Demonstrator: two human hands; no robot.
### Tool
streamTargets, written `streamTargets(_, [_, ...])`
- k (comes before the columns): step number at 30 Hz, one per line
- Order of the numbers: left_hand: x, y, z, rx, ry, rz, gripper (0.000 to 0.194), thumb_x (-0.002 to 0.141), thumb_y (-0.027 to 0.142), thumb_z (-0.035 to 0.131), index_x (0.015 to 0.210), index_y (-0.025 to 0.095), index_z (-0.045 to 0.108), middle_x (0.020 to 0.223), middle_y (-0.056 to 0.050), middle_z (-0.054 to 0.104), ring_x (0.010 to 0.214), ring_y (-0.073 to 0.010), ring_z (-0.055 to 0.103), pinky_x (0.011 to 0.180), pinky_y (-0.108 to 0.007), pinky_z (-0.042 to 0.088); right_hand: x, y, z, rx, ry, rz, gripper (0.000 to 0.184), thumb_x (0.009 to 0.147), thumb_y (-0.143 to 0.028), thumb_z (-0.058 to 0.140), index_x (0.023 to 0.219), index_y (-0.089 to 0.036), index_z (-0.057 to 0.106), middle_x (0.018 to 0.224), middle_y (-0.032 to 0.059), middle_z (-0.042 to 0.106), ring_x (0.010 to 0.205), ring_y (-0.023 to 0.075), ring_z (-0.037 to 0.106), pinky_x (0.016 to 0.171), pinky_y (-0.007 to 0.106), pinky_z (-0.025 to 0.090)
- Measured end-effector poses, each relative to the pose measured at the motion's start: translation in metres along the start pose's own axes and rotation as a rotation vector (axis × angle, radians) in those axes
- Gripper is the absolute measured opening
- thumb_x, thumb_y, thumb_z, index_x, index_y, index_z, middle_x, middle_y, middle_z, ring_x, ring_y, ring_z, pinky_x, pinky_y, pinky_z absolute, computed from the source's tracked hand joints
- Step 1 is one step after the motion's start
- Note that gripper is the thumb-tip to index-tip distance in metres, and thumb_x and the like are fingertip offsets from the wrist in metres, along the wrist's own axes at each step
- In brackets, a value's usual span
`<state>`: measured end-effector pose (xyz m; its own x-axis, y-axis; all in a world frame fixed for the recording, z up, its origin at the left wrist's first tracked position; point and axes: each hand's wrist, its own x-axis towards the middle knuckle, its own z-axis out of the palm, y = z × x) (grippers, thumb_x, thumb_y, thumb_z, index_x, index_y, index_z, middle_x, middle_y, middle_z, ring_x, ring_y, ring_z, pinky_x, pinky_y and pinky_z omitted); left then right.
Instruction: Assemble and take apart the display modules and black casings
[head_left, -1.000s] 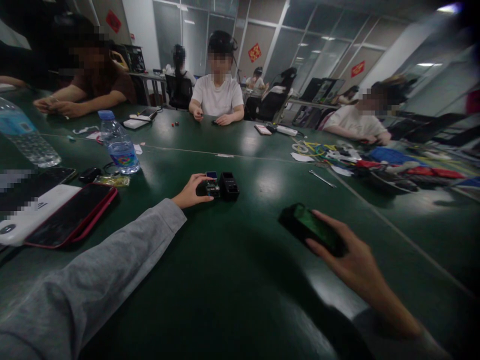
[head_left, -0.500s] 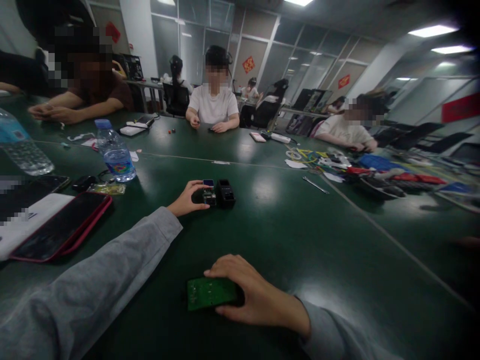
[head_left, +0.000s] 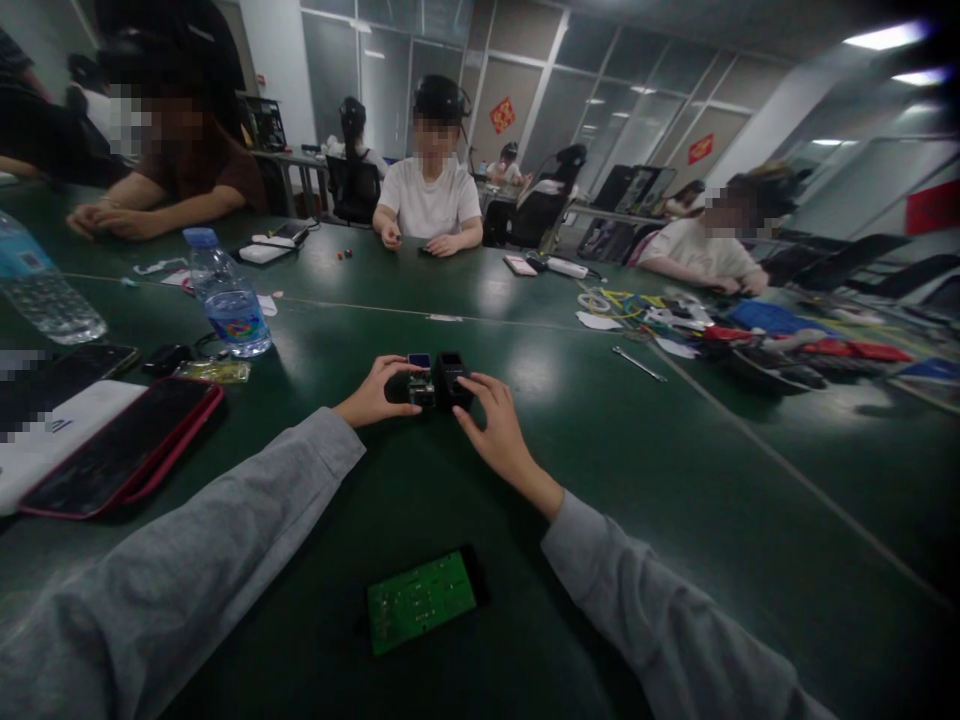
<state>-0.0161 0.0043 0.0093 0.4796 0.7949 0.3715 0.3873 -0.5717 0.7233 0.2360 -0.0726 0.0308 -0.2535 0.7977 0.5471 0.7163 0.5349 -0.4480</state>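
My left hand (head_left: 375,392) has its thumb and fingers closed around a small circuit board (head_left: 421,386) with a bluish screen at its far end. Right beside that board stands a small black plastic case (head_left: 451,378). On the case's right side rest the thumb and fingertips of my right hand (head_left: 495,418), covering its near right edge. Closer to me lies a green circuit board (head_left: 421,600), set in a dark casing whose right end shows, with no hand touching it.
To the left are a phone in a red case (head_left: 124,445), a white box (head_left: 64,430) and a water bottle (head_left: 227,295). A wrench (head_left: 639,364) lies right of centre, near piled cables and tools (head_left: 780,350). Other people sit around the green table (head_left: 675,520).
My right hand has let go of the green circuit board and moved forward to the black case. The green board now lies turned slightly on the table. My left hand stays at the small board.
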Motion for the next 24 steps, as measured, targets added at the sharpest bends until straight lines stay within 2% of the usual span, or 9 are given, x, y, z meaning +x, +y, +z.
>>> streamTargets(3, [0.000, 0.000, 0.000, 0.008, -0.007, -0.006, 0.071, 0.065, 0.050, 0.080, 0.126, 0.026, 0.054, 0.130, -0.010, 0.036, 0.135, -0.0355, 0.033, 0.112, -0.062, 0.029, 0.010, 0.013, 0.016, -0.032, -0.034, 0.023, 0.045, 0.093, -0.038, 0.054, 0.136, -0.024, 0.048, 0.138, 0.0125, 0.042, 0.128, 0.0284, 0.043, 0.104, 0.050, 0.043])
streamTargets(6, [0.000, -0.001, 0.000, 0.011, -0.021, -0.018, 0.072, 0.066, 0.050, 0.079, 0.128, 0.027, 0.052, 0.131, -0.010, 0.035, 0.134, -0.0355, 0.033, 0.111, -0.062, 0.030, 0.014, 0.017, 0.022, -0.027, -0.073, 0.065, 0.047, 0.093, -0.039, 0.053, 0.137, -0.024, 0.047, 0.139, 0.0127, 0.041, 0.125, 0.0280, 0.047, 0.099, 0.047, 0.049])
streamTargets(10, [0.001, -0.001, 0.001, 0.029, -0.024, -0.013, 0.072, 0.066, 0.049, 0.079, 0.129, 0.026, 0.052, 0.131, -0.011, 0.036, 0.134, -0.0353, 0.032, 0.112, -0.060, 0.030, 0.015, 0.017, 0.022, -0.029, -0.117, 0.077, 0.048, 0.095, -0.037, 0.051, 0.140, -0.025, 0.042, 0.137, 0.0112, 0.045, 0.119, 0.0269, 0.054, 0.095, 0.047, 0.052])
streamTargets(16, [0.001, 0.000, 0.001, 0.051, -0.019, 0.018, 0.072, 0.068, 0.049, 0.077, 0.131, 0.027, 0.051, 0.131, -0.010, 0.037, 0.134, -0.0350, 0.032, 0.112, -0.061, 0.029, 0.012, 0.012, 0.020, -0.075, -0.119, 0.090, 0.050, 0.095, -0.037, 0.049, 0.142, -0.025, 0.040, 0.140, 0.0122, 0.045, 0.120, 0.0305, 0.055, 0.093, 0.051, 0.053])
streamTargets(24, [0.001, 0.001, 0.000, 0.052, -0.044, -0.011, 0.069, 0.069, 0.049, 0.077, 0.130, 0.028, 0.052, 0.132, -0.010, 0.036, 0.135, -0.0350, 0.031, 0.113, -0.060, 0.029, 0.011, 0.011, 0.019, -0.084, -0.144, 0.101, 0.051, 0.096, -0.038, 0.047, 0.145, -0.026, 0.036, 0.144, 0.0131, 0.041, 0.119, 0.0323, 0.055, 0.091, 0.052, 0.054])
